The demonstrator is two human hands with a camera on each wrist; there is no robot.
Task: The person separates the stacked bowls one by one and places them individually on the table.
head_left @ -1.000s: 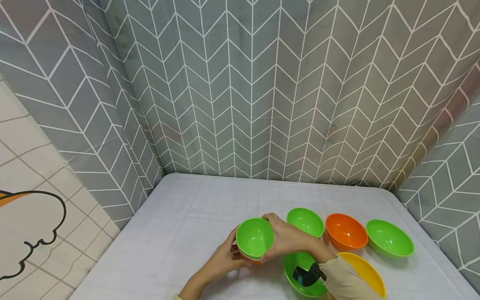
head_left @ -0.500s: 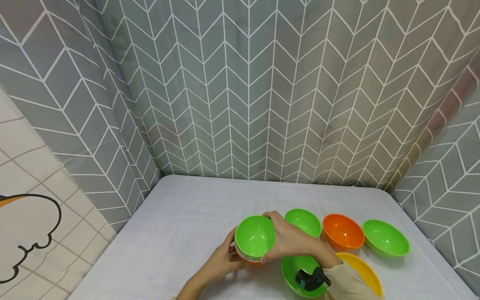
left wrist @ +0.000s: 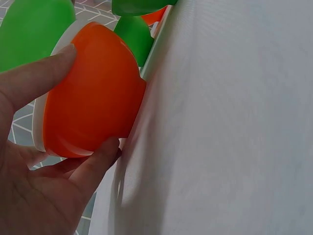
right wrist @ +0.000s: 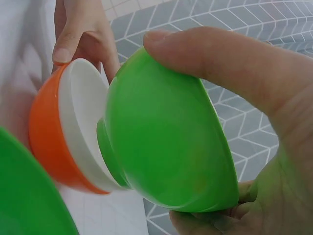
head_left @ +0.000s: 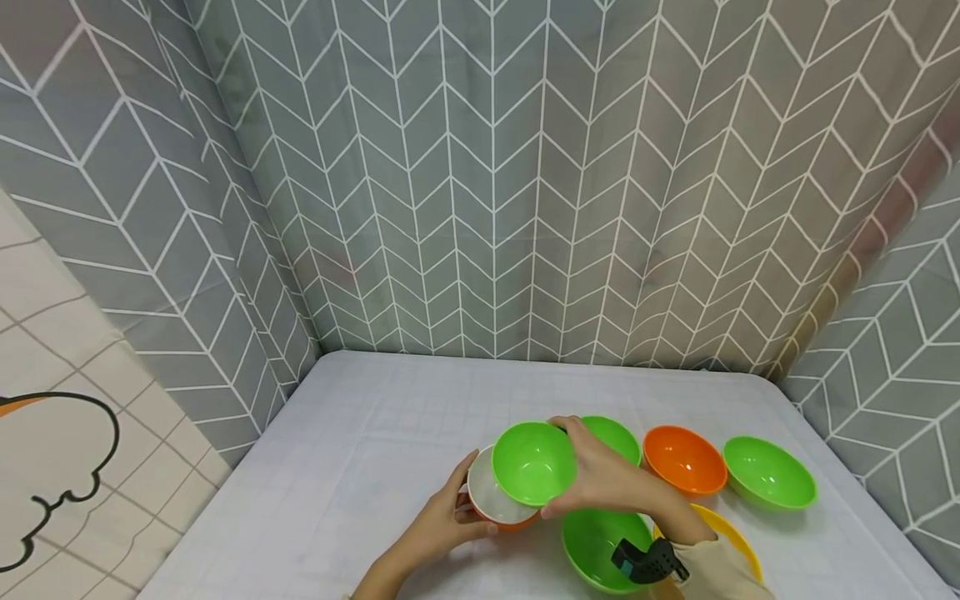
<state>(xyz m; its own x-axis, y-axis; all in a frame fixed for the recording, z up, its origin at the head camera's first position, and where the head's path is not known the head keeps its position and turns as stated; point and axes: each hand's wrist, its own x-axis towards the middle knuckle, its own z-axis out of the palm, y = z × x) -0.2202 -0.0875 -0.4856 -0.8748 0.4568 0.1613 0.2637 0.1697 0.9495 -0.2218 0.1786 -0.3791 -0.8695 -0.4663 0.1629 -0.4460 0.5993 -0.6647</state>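
Observation:
My left hand [head_left: 447, 521] holds an orange bowl [left wrist: 95, 93] by its side, thumb near the rim and fingers beneath. Nested inside it is a white bowl [head_left: 486, 492], whose rim stands above the orange one. My right hand [head_left: 603, 482] grips a green bowl [head_left: 531, 462] with its thumb at one edge and fingers at the other. This green bowl overlaps the right part of the white bowl in the head view. From the right wrist, its foot appears right at the white bowl's mouth; whether they touch I cannot tell.
Right of my hands on the white-covered table [head_left: 360, 467] stand several bowls: a green one [head_left: 611, 437] behind my right hand, an orange one [head_left: 684, 460], a green one [head_left: 768, 472] far right, a green one [head_left: 596, 542] under my right wrist, and a yellow one [head_left: 738, 542] partly hidden by the sleeve.
The green bowl has shifted right and up in my right hand, out of the white bowl, whose inside now shows. My left hand has stayed nearly in place with the orange bowl.

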